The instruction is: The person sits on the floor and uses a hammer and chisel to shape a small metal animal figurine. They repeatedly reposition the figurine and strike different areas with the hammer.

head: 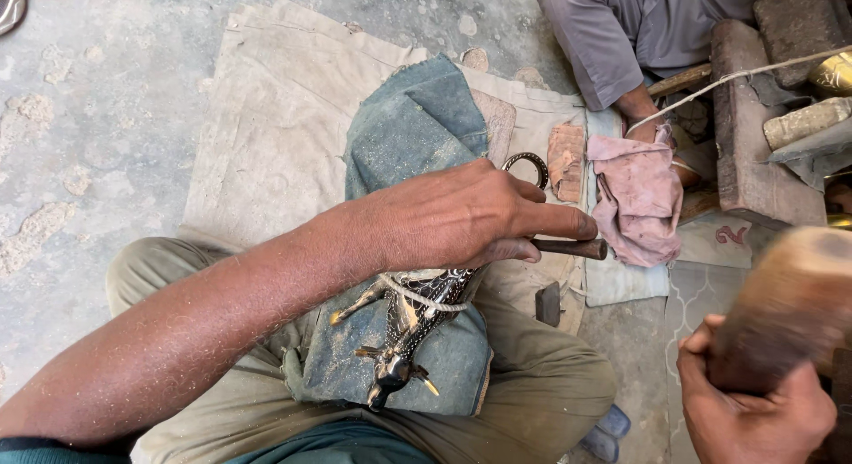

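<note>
on my lap, over the folded blue denim cloth, lies the small black and brass animal figurine with its pointed legs and horns sticking out. it looks hard and fairly heavy for its size, slick on the polished parts, so i judge the body is the place to pin it, not the thin legs. my left hand presses down on it, fingers closed round a dark metal chisel. my right hand is clenched round a blurred wooden mallet. beyond, another person's grey sleeve and a pink rag.
</note>
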